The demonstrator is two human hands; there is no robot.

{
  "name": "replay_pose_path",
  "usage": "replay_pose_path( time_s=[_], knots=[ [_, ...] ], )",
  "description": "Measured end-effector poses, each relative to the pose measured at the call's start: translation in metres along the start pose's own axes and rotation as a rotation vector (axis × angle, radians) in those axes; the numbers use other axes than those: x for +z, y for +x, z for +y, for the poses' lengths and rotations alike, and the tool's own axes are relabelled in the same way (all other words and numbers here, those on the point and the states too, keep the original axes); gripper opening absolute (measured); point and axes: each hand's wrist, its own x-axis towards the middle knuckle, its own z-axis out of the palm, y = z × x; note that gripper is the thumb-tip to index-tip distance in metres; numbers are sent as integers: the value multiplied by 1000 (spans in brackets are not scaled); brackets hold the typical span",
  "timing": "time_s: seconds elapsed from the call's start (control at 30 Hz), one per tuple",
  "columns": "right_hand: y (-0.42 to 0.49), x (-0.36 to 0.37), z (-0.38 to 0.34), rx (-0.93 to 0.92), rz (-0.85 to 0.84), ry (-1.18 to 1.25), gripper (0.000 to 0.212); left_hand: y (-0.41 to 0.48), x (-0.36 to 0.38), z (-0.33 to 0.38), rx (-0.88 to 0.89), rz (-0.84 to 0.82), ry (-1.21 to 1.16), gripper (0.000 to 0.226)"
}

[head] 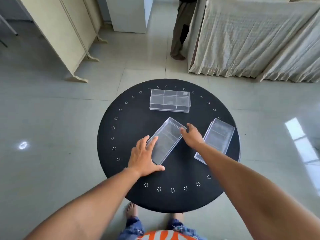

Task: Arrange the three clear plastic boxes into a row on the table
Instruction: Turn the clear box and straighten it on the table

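From the head view, we looked down on a round black desk [131,122] with three clear plastic boxes on it. The far box [170,100] lay square across the desk, its long axis running left to right. The middle box [165,141] sat near the centre, tilted, its long axis running from near-left to far-right. The right box [215,140] lay near the right rim on much the same diagonal, partly hidden behind our right forearm, well apart from the far box and near the middle one.

Both our hands were on the middle box. Our left hand [144,157] was spread wide, fingers [152,142] flat along its near-left long edge and the thumb by the near corner. Our right hand [191,136] reached its far-right corner, fingers curled loosely over the top edge. Neither hand had closed around it; they bracketed the box at opposite ends, and we could not tell how firmly they pressed.

We judged these boxes light, rigid and thin-walled, with smooth sides that would slip under a loose hold and slide readily on the desk. The short ends or opposite corners seemed the best places to grip, so we could pivot the box until its long axis matched the far box's.
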Motion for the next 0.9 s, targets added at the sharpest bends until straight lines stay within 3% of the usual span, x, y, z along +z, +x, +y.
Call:
replay_pose_path(
  time_s=[0.17,0.37,0.57,0.7,0.8,0.9],
  knots=[
    [-5,13,4,20,1,102,64,-4,22,-6,-157,56,-210,128],
    [-5,14,0,15,24,172,47,4,16,-14,-226,25,-458,123],
    [4,-6,-27,-37,-4,287,65,25,-16,-34,-284,-51,-795,116],
    [5,-19,-43,-74,-35,411,53,35,-43,-46,-363,-80,-1128,90],
    [3,-21,-52,-111,-46,499,60,41,-62,-53,-434,-103,-1422,88],
    [1,-22,-58,-157,-65,548,70,45,-74,-60,-514,-193,-1509,83]
  ],
)
